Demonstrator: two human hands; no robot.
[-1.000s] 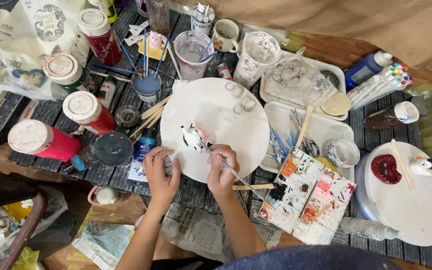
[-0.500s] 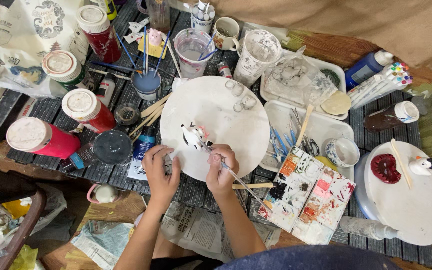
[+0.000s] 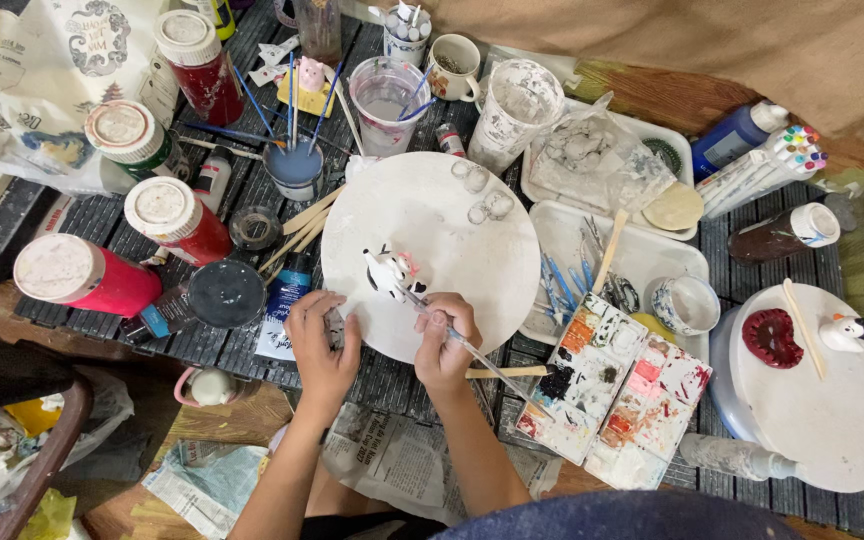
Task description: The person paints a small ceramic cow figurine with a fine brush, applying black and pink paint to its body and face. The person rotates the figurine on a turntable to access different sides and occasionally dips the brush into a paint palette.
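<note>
Far left of the bench (image 3: pixel 82 230): red paint jars (image 3: pixel 82 275) with pale lids, one lying on its side, the others upright and capped, set back from the working area so they stay clear of the elbows. Next right, a dark round lid (image 3: pixel 226 293) and a blue cup of brushes (image 3: pixel 293 165) standing handles-up, bristles presumably soaking, within easy reach. Left hand (image 3: pixel 322 345) rests at the near rim of the white round board (image 3: pixel 432 250), fingers curled and pressing down on the edge; it appears to steady the board, though whether a small item is pinched beneath the fingers cannot be told from this angle. On the board, slightly left of centre, sits the small white figurine (image 3: pixel 390 272) with black and pink markings, upright, placed on the board so it can be reached from any side. Right hand (image 3: pixel 444 345) is closed in a pen-style grip on a thin brush (image 3: pixel 452 335), tip directed up-left and touching or just at the figurine; handle trails down-right. Right of the hand: a paint palette (image 3: pixel 612 390) with many mixed wells, kept just beside the brush hand for short reloads. Far right: a second round board (image 3: pixel 822 420) carrying a red piece (image 3: pixel 772 338) and a small white bird figure (image 3: pixel 844 330), set well apart from the work in hand.
</note>
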